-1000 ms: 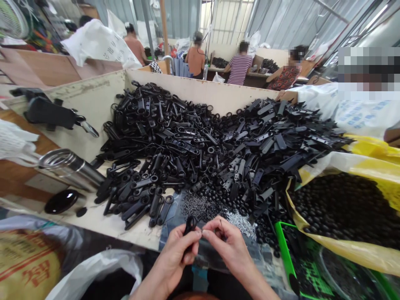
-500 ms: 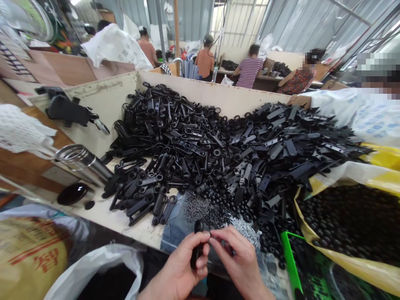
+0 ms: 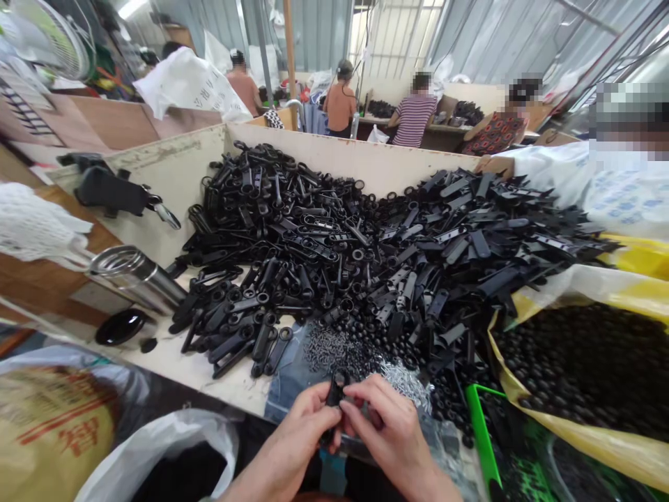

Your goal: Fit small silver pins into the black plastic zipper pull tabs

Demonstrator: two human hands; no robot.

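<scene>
My left hand is closed around a small elongated black plastic part, its round end pointing up and away from me. With bent fingers and thumb, my right hand pinches at the side of that part; whether a tiny piece sits between the fingertips is hidden. Just beyond both hands, small dark metal bits, shiny silver pins and black beads lie on a blue-grey cloth. Several similar long parts with ringed ends lie to the left.
High heaps of black ringed parts and flat black pieces fill the walled table. A steel flask lies left. A bead-filled yellow bag and green crate stand right; a white bag sits low left. Several people work behind.
My left hand has tilted the black part, so more of its round end shows. My right fingers have moved in against its side.
</scene>
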